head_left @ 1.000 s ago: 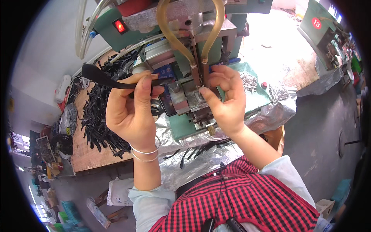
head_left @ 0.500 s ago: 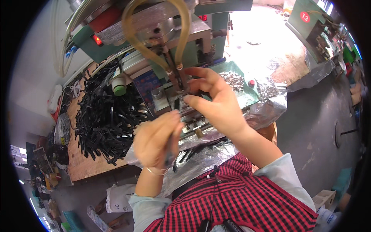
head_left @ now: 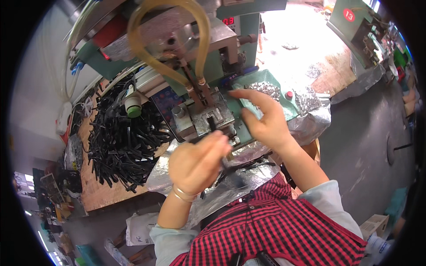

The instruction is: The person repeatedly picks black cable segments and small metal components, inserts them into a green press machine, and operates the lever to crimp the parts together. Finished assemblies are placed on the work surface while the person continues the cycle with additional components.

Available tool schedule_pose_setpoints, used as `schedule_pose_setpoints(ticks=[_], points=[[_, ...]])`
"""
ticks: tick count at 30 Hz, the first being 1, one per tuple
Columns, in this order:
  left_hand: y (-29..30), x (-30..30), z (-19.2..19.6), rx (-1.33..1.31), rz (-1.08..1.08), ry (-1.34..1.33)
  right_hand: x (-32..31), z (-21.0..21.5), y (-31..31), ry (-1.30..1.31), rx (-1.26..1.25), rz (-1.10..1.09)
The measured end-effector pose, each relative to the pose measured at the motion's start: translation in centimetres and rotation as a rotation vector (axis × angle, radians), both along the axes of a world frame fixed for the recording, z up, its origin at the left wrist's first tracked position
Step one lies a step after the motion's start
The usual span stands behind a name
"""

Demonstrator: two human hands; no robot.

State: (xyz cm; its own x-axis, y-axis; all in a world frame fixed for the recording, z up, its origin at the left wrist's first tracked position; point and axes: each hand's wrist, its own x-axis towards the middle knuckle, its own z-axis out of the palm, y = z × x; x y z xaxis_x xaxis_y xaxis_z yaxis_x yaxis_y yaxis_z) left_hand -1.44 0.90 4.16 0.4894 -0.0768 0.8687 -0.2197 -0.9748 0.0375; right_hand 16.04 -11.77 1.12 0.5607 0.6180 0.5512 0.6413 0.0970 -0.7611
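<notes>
Head view: my nearer left hand [head_left: 197, 160] holds a black strip [head_left: 212, 125] pointing lengthwise up-frame toward the metal fixture [head_left: 223, 115], my right hand [head_left: 267, 123] parted wide beside it.

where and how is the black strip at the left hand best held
Grip the black strip mid-length, probably from the left, as the left hand does: its narrow end lies at the metal fixture, its blurred wider end extends toward the apron.
</notes>
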Motion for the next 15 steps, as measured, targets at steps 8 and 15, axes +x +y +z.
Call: schedule_pose_setpoints(ticks=[8, 15], points=[[0.2, 1.5, -2.1, 0.057, -0.002, 0.024, 5.4, -4.6, -4.3, -0.080, 0.028, -0.407], [0.4, 2.0, -2.4, 0.017, -0.048, -0.045, 5.3, -6.6, -5.8, -0.158, -0.404, -0.432]])
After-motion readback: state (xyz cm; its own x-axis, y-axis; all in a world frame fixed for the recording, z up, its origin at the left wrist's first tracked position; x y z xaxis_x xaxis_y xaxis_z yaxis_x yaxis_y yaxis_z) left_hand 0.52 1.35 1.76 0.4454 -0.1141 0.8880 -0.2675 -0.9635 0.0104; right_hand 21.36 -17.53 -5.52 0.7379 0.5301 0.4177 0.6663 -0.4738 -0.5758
